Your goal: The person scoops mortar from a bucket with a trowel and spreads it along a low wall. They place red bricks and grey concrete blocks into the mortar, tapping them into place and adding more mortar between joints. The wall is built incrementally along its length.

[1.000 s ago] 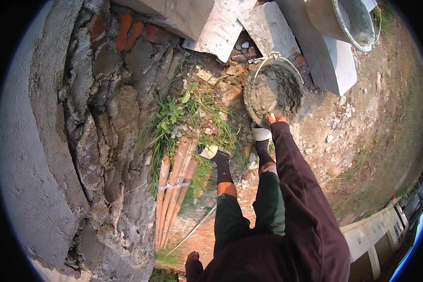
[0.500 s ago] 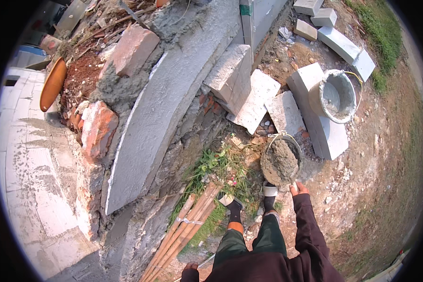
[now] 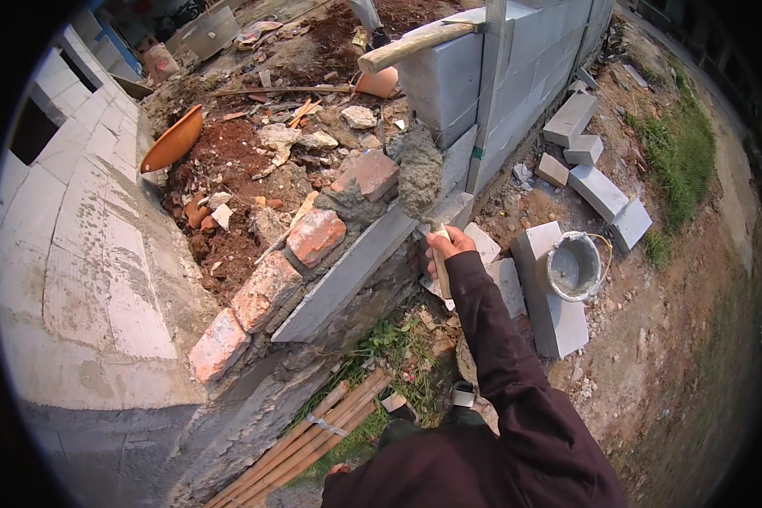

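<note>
Leftmost, the bricks (image 3: 265, 292) run slantwise up toward the wall (image 3: 438, 85). The left hand (image 3: 339, 468) is low by the body, well apart from the mortar; I cannot tell whether its fingers are open. The mortar (image 3: 421, 172) lies heaped on the trowel (image 3: 444, 284), ahead and slightly left of the grip, the tool's long axis pointing away from the body. The right hand (image 3: 453, 244), clearly nearer, has its fingers wrapped round the handle
</note>
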Demonstrator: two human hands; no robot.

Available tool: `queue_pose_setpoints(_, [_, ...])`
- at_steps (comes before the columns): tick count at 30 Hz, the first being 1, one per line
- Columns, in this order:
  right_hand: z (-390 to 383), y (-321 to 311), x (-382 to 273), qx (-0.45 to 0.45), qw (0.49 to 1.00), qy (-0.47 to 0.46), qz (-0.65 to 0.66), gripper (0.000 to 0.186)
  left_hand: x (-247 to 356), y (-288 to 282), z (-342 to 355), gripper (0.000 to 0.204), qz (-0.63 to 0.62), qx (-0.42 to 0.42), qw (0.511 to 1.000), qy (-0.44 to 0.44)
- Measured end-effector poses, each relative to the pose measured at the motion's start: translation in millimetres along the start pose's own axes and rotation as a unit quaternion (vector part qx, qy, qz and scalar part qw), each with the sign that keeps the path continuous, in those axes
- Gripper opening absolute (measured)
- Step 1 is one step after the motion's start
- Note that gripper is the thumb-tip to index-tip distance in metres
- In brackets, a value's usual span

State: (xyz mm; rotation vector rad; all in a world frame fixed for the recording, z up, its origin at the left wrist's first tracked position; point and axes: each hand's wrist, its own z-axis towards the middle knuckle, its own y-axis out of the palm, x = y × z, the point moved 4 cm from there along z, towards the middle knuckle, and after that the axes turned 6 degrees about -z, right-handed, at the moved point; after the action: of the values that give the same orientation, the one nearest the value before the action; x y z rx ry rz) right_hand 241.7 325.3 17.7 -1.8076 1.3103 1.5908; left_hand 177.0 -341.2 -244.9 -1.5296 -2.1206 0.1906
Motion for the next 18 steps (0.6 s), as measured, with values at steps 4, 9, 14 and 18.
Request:
queue_pose_setpoints(4, [70,85,-39,0.0,0.975,0.003,0.222,0.029,-9,-12,-6,0.052,0.013,0.036,0.999,-0.006])
queue_pose_setpoints(9, [92,110,-38,0.048,0.944,0.039,0.324,0.031,-16,-21,-17,0.05,0.047,0.038,0.998,-0.033])
queue_pose_setpoints(14, [76,78,-39,-0.014,0.995,0.01,0.1,0.032,-30,-25,1,0.049,0.101,0.006,0.993,-0.056])
queue_pose_setpoints(18, [72,20,-67,0.135,0.894,-0.111,-0.413,0.044,-29,-22,6,0.048,0.132,0.002,0.99,-0.04])
